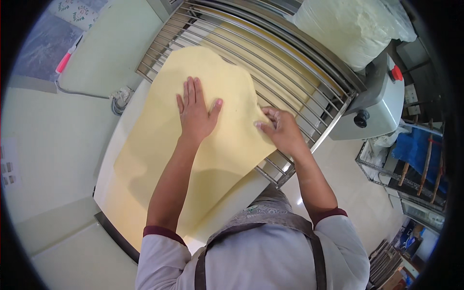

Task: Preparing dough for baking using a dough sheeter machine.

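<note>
A wide, thin sheet of pale yellow dough (159, 140) lies along the white belt (140, 92) of a dough-rolling machine, and its far end runs up under the metal wire guard (270, 58). My left hand (195, 113) rests flat on the middle of the sheet, fingers spread. My right hand (280, 129) pinches the sheet's right edge beside the guard's frame. Both forearms come in from the lower edge, in white sleeves with dark red cuffs.
The machine's grey housing (382, 96) with a red button (397, 73) and a black knob (360, 118) stands at right. A big white sack (348, 24) sits behind it. A wire rack holding blue cloth and wooden rolling pins (415, 164) is at far right. A pale floor lies below.
</note>
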Action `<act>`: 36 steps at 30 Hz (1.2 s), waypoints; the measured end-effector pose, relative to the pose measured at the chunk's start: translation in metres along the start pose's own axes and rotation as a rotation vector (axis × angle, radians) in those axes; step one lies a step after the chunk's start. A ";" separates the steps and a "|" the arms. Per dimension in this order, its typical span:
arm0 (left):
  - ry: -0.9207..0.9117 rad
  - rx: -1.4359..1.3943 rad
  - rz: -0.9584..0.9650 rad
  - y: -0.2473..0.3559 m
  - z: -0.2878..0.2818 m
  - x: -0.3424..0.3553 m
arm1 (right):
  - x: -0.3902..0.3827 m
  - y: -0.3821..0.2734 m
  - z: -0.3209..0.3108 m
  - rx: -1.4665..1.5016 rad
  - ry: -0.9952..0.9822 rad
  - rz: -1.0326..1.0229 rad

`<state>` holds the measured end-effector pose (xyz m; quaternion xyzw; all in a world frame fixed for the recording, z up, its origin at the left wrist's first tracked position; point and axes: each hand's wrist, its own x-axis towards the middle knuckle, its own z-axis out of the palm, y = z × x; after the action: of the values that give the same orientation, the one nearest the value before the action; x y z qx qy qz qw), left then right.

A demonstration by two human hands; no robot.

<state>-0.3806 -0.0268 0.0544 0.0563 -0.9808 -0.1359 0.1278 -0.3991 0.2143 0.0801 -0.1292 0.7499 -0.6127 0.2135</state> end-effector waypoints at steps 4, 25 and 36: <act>0.008 -0.039 -0.010 -0.013 -0.005 -0.031 | -0.016 -0.012 -0.004 -0.055 -0.134 0.029; -0.108 0.169 -0.412 -0.176 -0.091 -0.293 | 0.035 -0.019 -0.408 -1.402 0.545 -0.435; -0.030 0.280 -0.694 -0.350 -0.173 -0.484 | -0.095 -0.006 -0.088 -0.898 0.893 -0.776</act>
<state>0.1570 -0.3347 0.0034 0.4005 -0.9141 -0.0367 0.0508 -0.3583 0.3319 0.1154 -0.1983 0.8441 -0.2727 -0.4169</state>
